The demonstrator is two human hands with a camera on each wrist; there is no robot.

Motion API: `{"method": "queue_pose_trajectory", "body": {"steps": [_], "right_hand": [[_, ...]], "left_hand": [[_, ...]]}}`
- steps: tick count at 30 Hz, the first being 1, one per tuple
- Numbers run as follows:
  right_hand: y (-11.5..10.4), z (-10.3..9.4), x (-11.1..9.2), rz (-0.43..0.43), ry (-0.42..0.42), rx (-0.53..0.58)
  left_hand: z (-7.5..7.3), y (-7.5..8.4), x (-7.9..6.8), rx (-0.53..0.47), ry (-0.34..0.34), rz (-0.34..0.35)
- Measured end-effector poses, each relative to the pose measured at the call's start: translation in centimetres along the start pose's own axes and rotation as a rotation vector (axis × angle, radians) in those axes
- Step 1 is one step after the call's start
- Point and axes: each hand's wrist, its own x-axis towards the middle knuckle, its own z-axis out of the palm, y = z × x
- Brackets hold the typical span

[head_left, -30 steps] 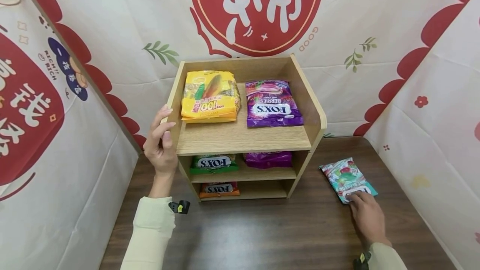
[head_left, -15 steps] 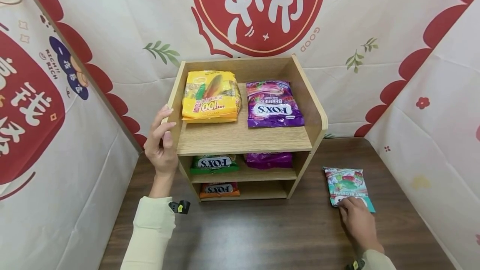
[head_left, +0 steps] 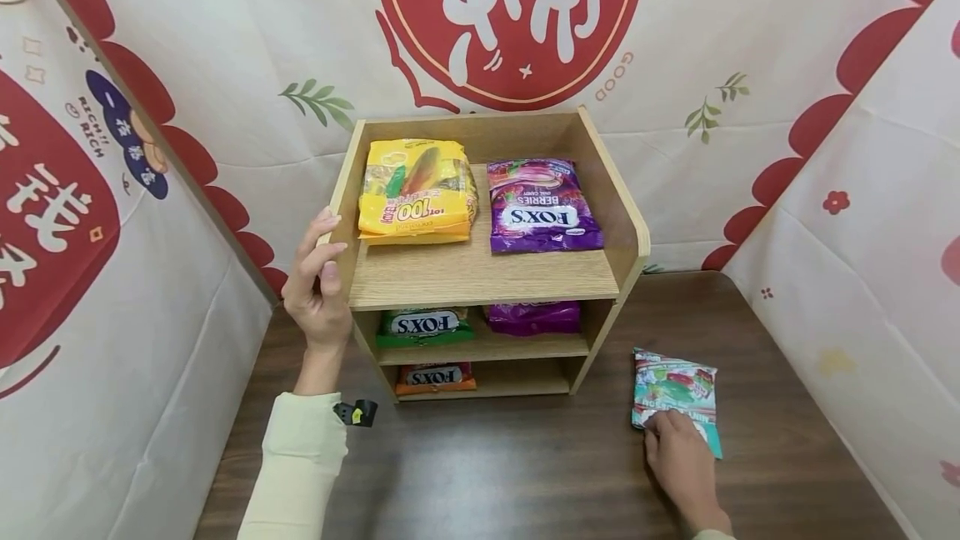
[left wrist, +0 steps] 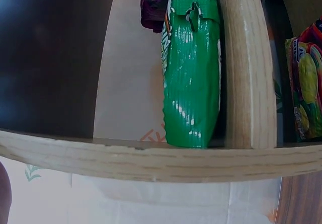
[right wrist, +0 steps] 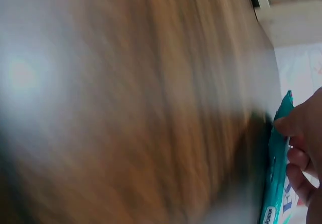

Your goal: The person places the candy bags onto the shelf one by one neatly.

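My right hand (head_left: pixel 681 463) pinches the lower edge of a teal Fox's mint candy bag (head_left: pixel 673 388) on the right, low over the table. In the right wrist view, the thumb and fingers close on the teal candy bag (right wrist: pixel 275 178) from either side. My left hand (head_left: pixel 318 298) rests with bent fingers against the left side board of a small wooden shelf (head_left: pixel 483 283). On its top lie a yellow candy bag (head_left: pixel 416 194) and a purple Fox's bag (head_left: pixel 543 207). A green Fox's bag (head_left: pixel 423 326) sits on the middle tier, also filling much of the left wrist view.
Another purple bag (head_left: pixel 534 319) shares the middle tier, and an orange Fox's bag (head_left: pixel 435 377) lies on the bottom tier. The brown table (head_left: pixel 465 473) runs in front of the shelf. Printed cloth walls (head_left: pixel 240 48) enclose the back and both sides.
My right hand has moved left and toward me with the teal candy bag, which has turned along the way. My left hand stays at the shelf's side.
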Motion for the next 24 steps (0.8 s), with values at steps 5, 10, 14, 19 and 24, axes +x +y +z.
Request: {"method": "queue_pose_trajectory", "body": {"steps": [5, 10, 14, 19, 24], "right_hand": [[-2.1, 0.2, -0.7, -0.002, 0.019, -0.019], [-3.7, 0.3, -1.7, 0.000, 0.030, -0.025], [-4.9, 0.3, -2.4, 0.005, -0.004, -0.012], [-6.2, 0.3, -3.2, -0.027, -0.015, 0.003], [-7.6, 0.9, -3.8, -0.055, -0.004, 0.045]], "left_hand": [[0.0, 0.0, 0.1, -0.001, 0.008, 0.006], [0.0, 0.0, 0.1, -0.001, 0.002, 0.005], [0.0, 0.1, 0.1, 0.005, 0.004, 0.003], [-0.1, 0.1, 0.0, 0.005, -0.003, 0.002], [0.0, 0.1, 0.0, 0.006, -0.007, -0.001]]}}
